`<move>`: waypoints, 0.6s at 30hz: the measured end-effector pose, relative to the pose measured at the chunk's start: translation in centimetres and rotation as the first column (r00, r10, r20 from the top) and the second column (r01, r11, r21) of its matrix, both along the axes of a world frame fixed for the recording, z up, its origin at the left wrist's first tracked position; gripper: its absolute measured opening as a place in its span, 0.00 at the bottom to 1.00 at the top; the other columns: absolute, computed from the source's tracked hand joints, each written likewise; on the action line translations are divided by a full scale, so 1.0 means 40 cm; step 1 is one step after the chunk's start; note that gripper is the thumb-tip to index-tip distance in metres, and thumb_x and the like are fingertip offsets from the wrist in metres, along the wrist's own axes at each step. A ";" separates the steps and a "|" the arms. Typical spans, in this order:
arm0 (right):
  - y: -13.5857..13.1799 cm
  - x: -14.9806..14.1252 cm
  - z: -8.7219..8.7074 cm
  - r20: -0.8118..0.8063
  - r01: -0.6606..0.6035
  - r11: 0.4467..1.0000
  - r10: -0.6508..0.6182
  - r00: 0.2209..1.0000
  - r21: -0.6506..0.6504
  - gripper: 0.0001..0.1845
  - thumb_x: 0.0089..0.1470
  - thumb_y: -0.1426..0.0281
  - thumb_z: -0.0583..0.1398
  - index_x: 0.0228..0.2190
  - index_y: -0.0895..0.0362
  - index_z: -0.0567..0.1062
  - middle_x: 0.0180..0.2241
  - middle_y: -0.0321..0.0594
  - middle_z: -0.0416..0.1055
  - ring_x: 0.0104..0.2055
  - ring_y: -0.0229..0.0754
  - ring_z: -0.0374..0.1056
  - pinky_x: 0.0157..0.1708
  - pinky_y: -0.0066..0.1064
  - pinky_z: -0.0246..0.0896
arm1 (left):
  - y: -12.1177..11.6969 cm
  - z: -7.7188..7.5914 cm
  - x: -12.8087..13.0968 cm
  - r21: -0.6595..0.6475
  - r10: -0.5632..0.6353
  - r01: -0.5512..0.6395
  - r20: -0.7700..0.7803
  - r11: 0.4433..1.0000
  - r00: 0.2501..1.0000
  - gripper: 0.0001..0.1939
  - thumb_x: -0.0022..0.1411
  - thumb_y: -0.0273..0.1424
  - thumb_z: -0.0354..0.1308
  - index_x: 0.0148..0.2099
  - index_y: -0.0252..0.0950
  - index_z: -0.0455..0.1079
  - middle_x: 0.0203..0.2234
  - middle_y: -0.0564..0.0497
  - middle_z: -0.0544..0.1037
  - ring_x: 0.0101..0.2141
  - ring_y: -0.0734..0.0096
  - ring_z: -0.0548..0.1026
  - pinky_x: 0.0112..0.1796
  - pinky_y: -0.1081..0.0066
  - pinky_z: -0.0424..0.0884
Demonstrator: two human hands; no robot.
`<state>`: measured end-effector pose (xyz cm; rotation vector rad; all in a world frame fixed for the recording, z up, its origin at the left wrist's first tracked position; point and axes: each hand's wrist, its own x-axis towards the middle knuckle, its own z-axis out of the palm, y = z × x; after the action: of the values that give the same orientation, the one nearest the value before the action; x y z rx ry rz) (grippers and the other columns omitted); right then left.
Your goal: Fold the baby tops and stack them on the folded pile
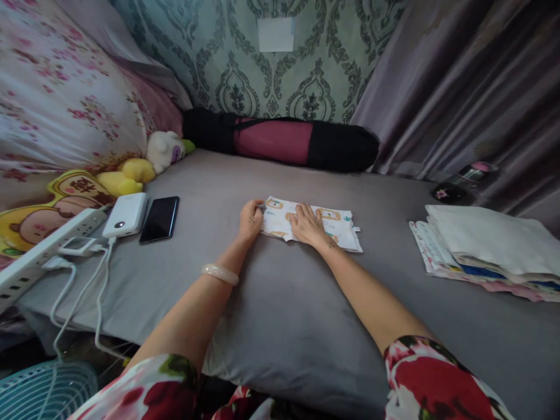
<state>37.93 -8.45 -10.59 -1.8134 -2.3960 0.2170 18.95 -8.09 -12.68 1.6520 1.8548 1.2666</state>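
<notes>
A folded white cloth [330, 224] with an orange and green print lies flat on the grey bed sheet [280, 291], a small tag showing at its right edge. At its left end my left hand [252, 220] is closed, with the cloth's edge at its thumb and fingertips. My right hand [307, 226] lies flat on top of the cloth, fingers stretched out. To the right sits a stack of folded fabrics [494, 239], the topmost one off-white.
A black phone [160, 219], white power bank [126, 214] and power strip [52, 245] with cables lie left. Plush toys [163, 150] rest behind them. A long black and maroon bag [280, 141] lies against the wall; a dark bottle [466, 181] stands right.
</notes>
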 end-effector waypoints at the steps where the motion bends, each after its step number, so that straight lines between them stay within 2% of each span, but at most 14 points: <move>1: 0.000 0.000 0.001 0.003 0.000 1.000 0.000 1.000 0.000 0.32 0.66 0.61 0.39 0.63 0.66 0.55 0.67 0.53 0.46 0.69 0.52 0.40 0.64 0.52 0.33 | 0.000 0.000 0.000 0.000 -0.002 0.002 0.002 1.000 1.000 0.19 0.59 0.22 0.43 0.46 0.33 0.73 0.44 0.43 0.77 0.48 0.63 0.73 0.52 0.63 0.66; 6: 0.001 -0.012 0.016 0.002 0.007 1.000 -0.007 1.000 -0.016 0.30 0.65 0.63 0.41 0.62 0.66 0.57 0.67 0.54 0.48 0.68 0.53 0.42 0.64 0.54 0.35 | 0.001 -0.002 -0.001 0.015 -0.003 0.003 0.002 1.000 1.000 0.19 0.59 0.22 0.44 0.45 0.34 0.73 0.44 0.43 0.78 0.48 0.62 0.73 0.52 0.63 0.66; 11: -0.001 -0.061 0.037 -0.050 -0.015 1.000 0.014 0.999 -0.019 0.30 0.65 0.64 0.41 0.63 0.66 0.55 0.67 0.53 0.46 0.69 0.52 0.39 0.65 0.52 0.32 | 0.002 -0.004 -0.003 0.023 0.004 -0.004 0.012 1.000 1.000 0.19 0.58 0.22 0.44 0.45 0.35 0.73 0.43 0.44 0.78 0.47 0.62 0.73 0.51 0.62 0.67; 18: -0.002 -0.096 0.010 -0.066 -0.043 0.999 0.043 0.997 0.005 0.31 0.66 0.62 0.40 0.64 0.66 0.54 0.67 0.52 0.47 0.69 0.51 0.39 0.65 0.51 0.30 | 0.005 -0.007 -0.006 0.020 0.003 -0.003 0.019 1.000 1.000 0.20 0.58 0.22 0.43 0.46 0.36 0.72 0.44 0.46 0.78 0.48 0.63 0.73 0.52 0.61 0.67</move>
<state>34.10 -8.54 -10.19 -1.7268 -2.3905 0.2723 18.71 -7.88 -12.97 1.6420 1.8399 1.3021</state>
